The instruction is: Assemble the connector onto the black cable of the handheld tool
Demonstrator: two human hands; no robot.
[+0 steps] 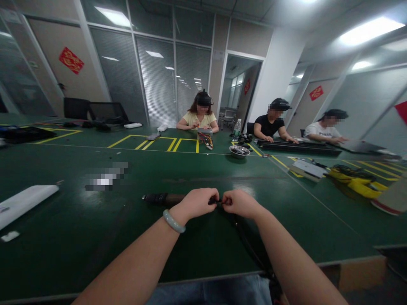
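Centrally, by worktop's (95, 237) near edge: left hand (197, 204), right hand (241, 203), both pinched closed on black cable end (216, 201) between them, axis left-right, equally near.

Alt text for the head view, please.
The left hand and right hand pinch a small black part between them above a green table. A dark cylindrical tool lies behind the left hand; three people sit across the table.
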